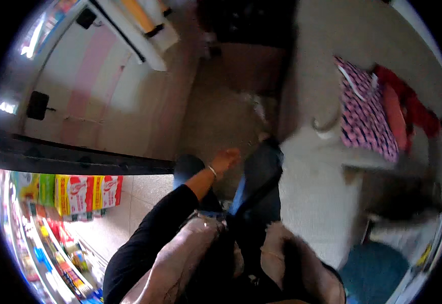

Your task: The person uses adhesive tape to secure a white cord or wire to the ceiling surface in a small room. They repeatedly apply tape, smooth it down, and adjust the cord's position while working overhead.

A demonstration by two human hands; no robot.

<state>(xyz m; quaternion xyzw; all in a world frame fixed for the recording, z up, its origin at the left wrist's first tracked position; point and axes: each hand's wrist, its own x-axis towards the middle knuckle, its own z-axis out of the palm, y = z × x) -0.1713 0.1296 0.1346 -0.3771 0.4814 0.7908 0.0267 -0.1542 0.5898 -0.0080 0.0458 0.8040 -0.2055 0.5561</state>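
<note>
My left hand [226, 161] hangs in front of my body, above my legs, with a light bracelet [213, 171] at the wrist. Its fingers are blurred and dim, so whether they are spread or curled is unclear. No object shows in it. My right hand is out of the picture. Below the hand are my dark trouser legs [261, 175], apart on the floor in a walking or standing stance. I wear a black sleeve [152, 228] and a pale pink garment [188, 248] over it.
Left stands a pale panel [124, 101] with pink stripes, edged by a dark bar [94, 161]. Red-and-yellow packages [86, 195] and stocked shelves [63, 258] lie nearer. At right, pink-and-black patterned cloth [363, 116] and red cloth [408, 106] rest on a grey surface. A teal rounded thing [375, 271] sits lower right.
</note>
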